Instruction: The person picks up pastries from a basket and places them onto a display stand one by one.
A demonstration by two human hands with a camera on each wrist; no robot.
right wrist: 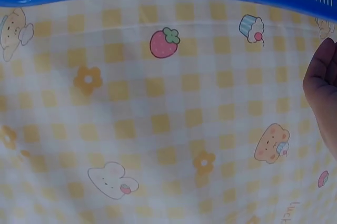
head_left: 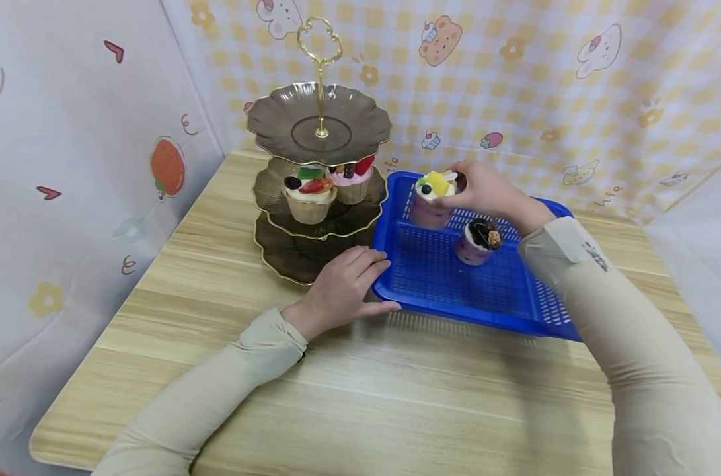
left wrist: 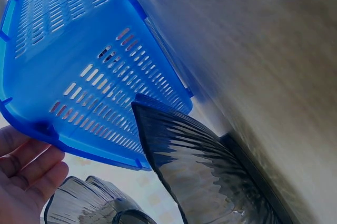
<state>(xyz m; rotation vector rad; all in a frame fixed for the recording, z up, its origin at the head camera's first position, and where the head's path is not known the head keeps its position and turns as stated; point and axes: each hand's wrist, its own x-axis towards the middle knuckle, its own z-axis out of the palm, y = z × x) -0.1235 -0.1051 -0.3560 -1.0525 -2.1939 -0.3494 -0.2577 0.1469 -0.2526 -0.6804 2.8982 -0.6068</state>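
My right hand grips a dessert cup near its top, over the back left part of the blue basket. The cup is pinkish purple, with white cream, yellow fruit and a dark berry on it. Another dessert cup with a dark topping stands in the basket, nearer the front. My left hand rests at the basket's front left corner, fingers on the rim. In the left wrist view, the left fingers touch the rim of the basket. The right wrist view shows only part of the right hand.
A three-tier brown stand with gold edges and a gold handle stands left of the basket. Its middle tier bears two cupcakes, one with fruit on white cream, one with pink cream. Patterned cloth hangs behind the wooden table.
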